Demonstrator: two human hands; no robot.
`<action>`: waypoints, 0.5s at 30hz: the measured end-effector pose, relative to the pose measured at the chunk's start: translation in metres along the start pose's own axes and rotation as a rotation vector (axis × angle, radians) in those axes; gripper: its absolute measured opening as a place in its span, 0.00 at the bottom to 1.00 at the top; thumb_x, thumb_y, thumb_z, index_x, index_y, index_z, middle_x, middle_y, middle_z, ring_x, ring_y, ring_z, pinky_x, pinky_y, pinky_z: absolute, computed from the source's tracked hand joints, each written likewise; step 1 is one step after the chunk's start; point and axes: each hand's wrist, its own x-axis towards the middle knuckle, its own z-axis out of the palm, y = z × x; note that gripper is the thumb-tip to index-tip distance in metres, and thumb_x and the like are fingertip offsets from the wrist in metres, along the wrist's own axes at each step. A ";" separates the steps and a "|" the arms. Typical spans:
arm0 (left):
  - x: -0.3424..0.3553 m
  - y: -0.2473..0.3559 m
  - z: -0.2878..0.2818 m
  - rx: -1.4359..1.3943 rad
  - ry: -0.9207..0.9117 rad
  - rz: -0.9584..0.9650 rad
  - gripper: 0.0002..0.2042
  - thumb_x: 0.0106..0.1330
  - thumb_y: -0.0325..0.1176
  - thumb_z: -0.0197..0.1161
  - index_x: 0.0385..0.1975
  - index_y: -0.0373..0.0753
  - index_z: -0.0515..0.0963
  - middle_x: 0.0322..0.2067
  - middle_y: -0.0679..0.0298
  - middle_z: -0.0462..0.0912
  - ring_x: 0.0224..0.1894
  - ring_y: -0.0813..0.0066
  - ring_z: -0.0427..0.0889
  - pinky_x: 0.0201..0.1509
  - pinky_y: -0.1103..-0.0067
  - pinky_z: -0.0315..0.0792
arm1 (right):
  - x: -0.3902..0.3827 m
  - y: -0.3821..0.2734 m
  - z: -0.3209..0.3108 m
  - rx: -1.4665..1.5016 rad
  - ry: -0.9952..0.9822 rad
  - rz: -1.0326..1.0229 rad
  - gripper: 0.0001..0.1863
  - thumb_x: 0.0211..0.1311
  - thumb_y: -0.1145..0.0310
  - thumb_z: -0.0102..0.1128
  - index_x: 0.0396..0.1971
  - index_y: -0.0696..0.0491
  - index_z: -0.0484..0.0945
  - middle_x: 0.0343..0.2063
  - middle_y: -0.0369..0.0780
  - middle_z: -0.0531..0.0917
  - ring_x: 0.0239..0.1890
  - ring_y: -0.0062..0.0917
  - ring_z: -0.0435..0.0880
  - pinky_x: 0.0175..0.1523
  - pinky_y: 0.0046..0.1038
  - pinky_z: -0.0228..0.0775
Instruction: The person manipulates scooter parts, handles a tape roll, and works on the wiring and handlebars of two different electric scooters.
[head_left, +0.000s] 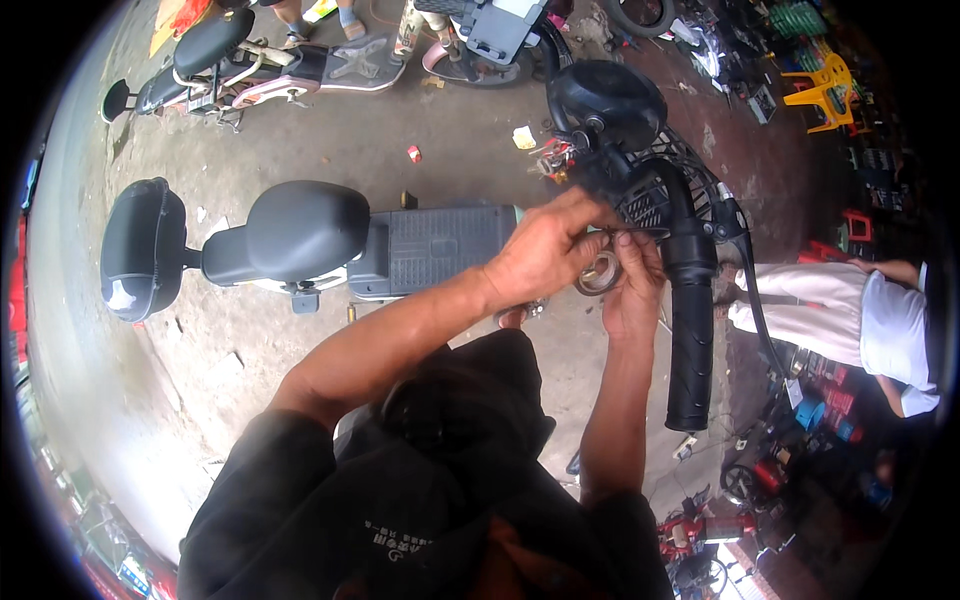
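**Tape roll between two hands at the handlebar**

The ring-shaped tape roll (pixel 599 273) sits between the left hand (pixel 552 246) and the right hand (pixel 635 287), just under the meeting fingertips. Both hands have their fingers bent inward and close together; their overlap hides what each one pinches, so I cannot tell. Just right of the right hand, the black handlebar grip (pixel 690 350) blocks that side, with the brake lever (pixel 752 280) beyond. A black basket (pixel 660 205) lies past the fingers; the scooter seat (pixel 308 230) is well off left.
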 end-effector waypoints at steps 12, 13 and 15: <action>0.050 -0.038 -0.004 0.074 -0.454 0.043 0.10 0.62 0.32 0.66 0.39 0.36 0.81 0.38 0.58 0.77 0.49 0.60 0.77 0.54 0.68 0.71 | -0.004 0.002 -0.004 0.035 0.108 0.003 0.16 0.68 0.65 0.60 0.52 0.55 0.74 0.47 0.37 0.80 0.46 0.21 0.79 0.51 0.26 0.74; 0.050 -0.039 -0.002 0.171 -0.411 0.131 0.09 0.61 0.32 0.65 0.38 0.36 0.81 0.37 0.58 0.77 0.49 0.59 0.77 0.54 0.68 0.71 | -0.004 0.001 -0.006 0.081 0.107 0.058 0.18 0.69 0.63 0.59 0.54 0.54 0.73 0.49 0.37 0.79 0.48 0.22 0.79 0.51 0.27 0.74; 0.048 -0.036 0.000 0.325 -0.362 0.240 0.09 0.58 0.31 0.64 0.36 0.35 0.80 0.36 0.56 0.77 0.47 0.57 0.76 0.53 0.66 0.71 | -0.007 0.002 -0.012 0.172 0.109 0.168 0.22 0.71 0.58 0.55 0.58 0.53 0.70 0.53 0.38 0.77 0.50 0.23 0.79 0.52 0.29 0.74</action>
